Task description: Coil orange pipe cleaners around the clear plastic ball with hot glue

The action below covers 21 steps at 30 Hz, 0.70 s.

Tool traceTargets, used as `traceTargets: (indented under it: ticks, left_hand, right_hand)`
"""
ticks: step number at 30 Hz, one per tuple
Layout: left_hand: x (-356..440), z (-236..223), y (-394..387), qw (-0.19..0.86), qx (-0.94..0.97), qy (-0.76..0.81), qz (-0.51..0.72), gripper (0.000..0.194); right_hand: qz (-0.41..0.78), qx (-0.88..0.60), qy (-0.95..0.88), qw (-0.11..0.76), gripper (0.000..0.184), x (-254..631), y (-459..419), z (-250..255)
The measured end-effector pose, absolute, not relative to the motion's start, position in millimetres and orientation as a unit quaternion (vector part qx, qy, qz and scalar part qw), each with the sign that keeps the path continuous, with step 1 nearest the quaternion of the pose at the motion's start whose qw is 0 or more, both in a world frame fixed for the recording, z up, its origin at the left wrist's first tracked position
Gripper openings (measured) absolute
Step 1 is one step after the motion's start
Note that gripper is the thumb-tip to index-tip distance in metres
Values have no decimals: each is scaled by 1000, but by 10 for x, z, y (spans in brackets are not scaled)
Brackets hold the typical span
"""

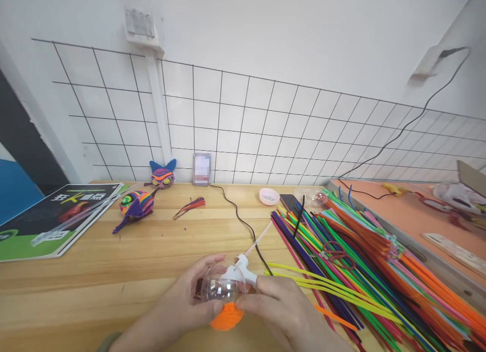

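A clear plastic ball point(224, 290) has its lower part covered with coiled orange pipe cleaner point(227, 317). My left hand point(192, 296) is closed around the ball's left side, thumb near the orange edge. At the right edge of the coil, my right hand point(283, 304) is closed, its thumb and finger pressed against the orange pipe cleaner. A white glue gun point(243, 271) with a glue stick in it lies just behind the ball, partly hidden by the ball and my right hand. An orange strand point(337, 317) shows beyond my right wrist.
Many coloured pipe cleaners point(330, 261) spread over the right, with red-handled scissors point(337, 254) on them. Behind are a pink bowl point(269, 196), a phone point(289, 202) and a clear ball piece point(316, 197). Two fuzzy figures point(137, 205) and a book point(56, 215) are left; a cable point(243, 218) crosses.
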<state>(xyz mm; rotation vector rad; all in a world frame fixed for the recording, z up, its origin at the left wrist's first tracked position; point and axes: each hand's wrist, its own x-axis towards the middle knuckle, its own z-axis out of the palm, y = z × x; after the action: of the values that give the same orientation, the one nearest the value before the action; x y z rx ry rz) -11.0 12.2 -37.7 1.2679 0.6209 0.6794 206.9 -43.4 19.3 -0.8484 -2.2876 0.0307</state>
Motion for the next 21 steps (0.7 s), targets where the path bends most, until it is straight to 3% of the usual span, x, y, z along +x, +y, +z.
traceTargets:
  ticks: [5, 11, 21]
  left_hand:
    - [-113, -324, 98, 707, 565, 291, 309, 76]
    - [-108, -300, 102, 712, 558, 282, 318, 74]
    - [-126, -335, 114, 714, 561, 281, 312, 74]
  right_hand:
    - [-29, -320, -870, 375, 26, 2074, -423, 147]
    - [9, -358, -882, 306, 24, 2075, -488, 333]
    - [43, -365, -886, 283, 27, 2083, -451, 362]
